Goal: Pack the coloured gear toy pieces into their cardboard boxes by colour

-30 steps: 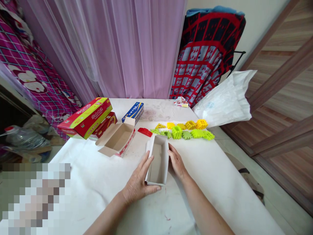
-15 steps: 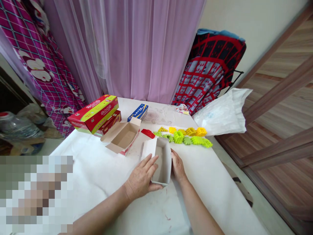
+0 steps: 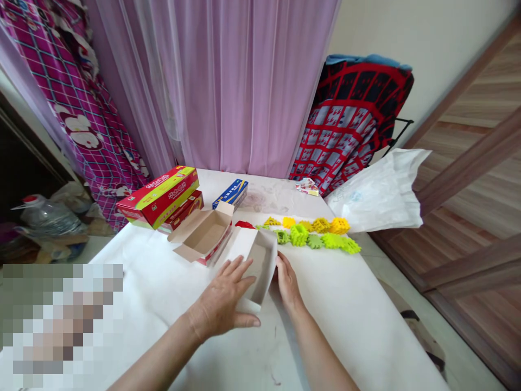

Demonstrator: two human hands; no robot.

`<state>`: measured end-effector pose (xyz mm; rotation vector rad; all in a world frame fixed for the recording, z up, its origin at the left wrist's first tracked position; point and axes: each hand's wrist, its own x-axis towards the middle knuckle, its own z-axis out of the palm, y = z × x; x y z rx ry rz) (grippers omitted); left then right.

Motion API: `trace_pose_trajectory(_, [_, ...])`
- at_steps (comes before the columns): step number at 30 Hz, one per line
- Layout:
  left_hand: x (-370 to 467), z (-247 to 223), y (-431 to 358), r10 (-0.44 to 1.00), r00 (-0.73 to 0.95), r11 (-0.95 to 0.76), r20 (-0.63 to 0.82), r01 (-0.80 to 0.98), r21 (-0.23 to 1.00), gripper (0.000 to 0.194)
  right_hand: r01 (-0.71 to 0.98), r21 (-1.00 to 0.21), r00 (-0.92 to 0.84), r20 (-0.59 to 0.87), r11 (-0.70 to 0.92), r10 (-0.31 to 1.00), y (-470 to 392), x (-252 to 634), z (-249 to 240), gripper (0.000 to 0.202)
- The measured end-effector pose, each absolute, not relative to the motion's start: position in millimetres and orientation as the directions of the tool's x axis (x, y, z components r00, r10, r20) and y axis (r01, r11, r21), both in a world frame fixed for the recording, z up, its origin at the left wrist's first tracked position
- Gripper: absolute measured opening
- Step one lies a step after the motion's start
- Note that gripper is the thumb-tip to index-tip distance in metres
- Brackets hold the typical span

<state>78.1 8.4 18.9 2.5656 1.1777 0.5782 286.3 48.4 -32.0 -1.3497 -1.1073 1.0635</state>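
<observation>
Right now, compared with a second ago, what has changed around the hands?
The white box has turned slightly clockwise and shifted left towards the open cardboard box. Its flap has swung out leftward, partly hiding the red piece. The left hand has shifted left with it, fingers more spread; the right hand stays against the box's right side. The yellow pieces and green pieces look unmoved.

The left hand (image 3: 217, 301) is bare, with long fingers (image 3: 241, 267) and a straight thumb (image 3: 246, 320). Small creases run across its wrist (image 3: 196, 326). The right hand (image 3: 288, 283) is bare too. The left arm (image 3: 157, 347) and right arm (image 3: 321, 345) are bare and smooth, getting wider away from the wrists. The left thumbnail looks short, but it's blurry.
</observation>
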Motion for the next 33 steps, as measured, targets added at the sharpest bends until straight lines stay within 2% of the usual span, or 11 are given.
trace_pose_trajectory(2, [87, 16, 2, 0.806, 0.539, -0.592, 0.246, 0.715, 0.372, 0.086, 0.058, -0.998, 0.177, -0.021, -0.031, 0.984, 48, 286, -30, 0.055])
trace_pose_trajectory(9, [79, 4, 16, 0.780, 0.530, -0.623, 0.334, 0.710, 0.328, 0.067, -0.030, -0.988, 0.021, -0.152, -0.151, 0.988, 47, 294, -31, 0.060])
trace_pose_trajectory(11, [70, 6, 23, 0.756, 0.561, -0.651, 0.337, 0.693, 0.310, 0.065, 0.048, -0.993, 0.016, -0.108, -0.108, 0.994, 54, 309, -32, 0.058])
trace_pose_trajectory(14, [62, 9, 27, 0.743, 0.576, -0.664, 0.342, 0.698, 0.268, 0.058, 0.323, -0.945, 0.095, 0.077, 0.042, 0.993, 80, 349, -24, 0.049])
trace_pose_trajectory(16, [62, 10, 25, 0.738, 0.577, -0.665, 0.351, 0.710, 0.231, 0.054, 0.551, -0.825, 0.081, 0.199, 0.123, 0.977, 106, 382, -10, 0.043])
trace_pose_trajectory(18, [66, 10, 21, 0.734, 0.574, -0.663, 0.364, 0.723, 0.196, 0.052, 0.758, -0.618, -0.054, 0.262, 0.210, 0.964, 133, 411, 9, 0.046])
trace_pose_trajectory(21, [72, 9, 16, 0.737, 0.569, -0.653, 0.366, 0.739, 0.167, 0.043, 0.919, -0.269, -0.266, 0.111, 0.287, 0.957, 165, 433, 38, 0.065])
trace_pose_trajectory(23, [75, 9, 15, 0.736, 0.578, -0.656, 0.353, 0.738, 0.159, 0.032, 0.933, -0.109, -0.349, -0.046, 0.342, 0.936, 180, 431, 51, 0.075])
trace_pose_trajectory(25, [75, 8, 15, 0.728, 0.590, -0.664, 0.347, 0.733, 0.148, 0.028, 0.918, -0.027, -0.395, -0.157, 0.396, 0.905, 189, 422, 57, 0.082])
trace_pose_trajectory(28, [75, 7, 15, 0.717, 0.590, -0.668, 0.370, 0.734, 0.124, 0.036, 0.902, 0.022, -0.412, -0.255, 0.431, 0.875, 198, 407, 57, 0.091])
trace_pose_trajectory(33, [77, 5, 15, 0.706, 0.573, -0.664, 0.416, 0.740, 0.108, 0.041, 0.890, 0.077, -0.407, -0.311, 0.449, 0.859, 200, 399, 54, 0.094])
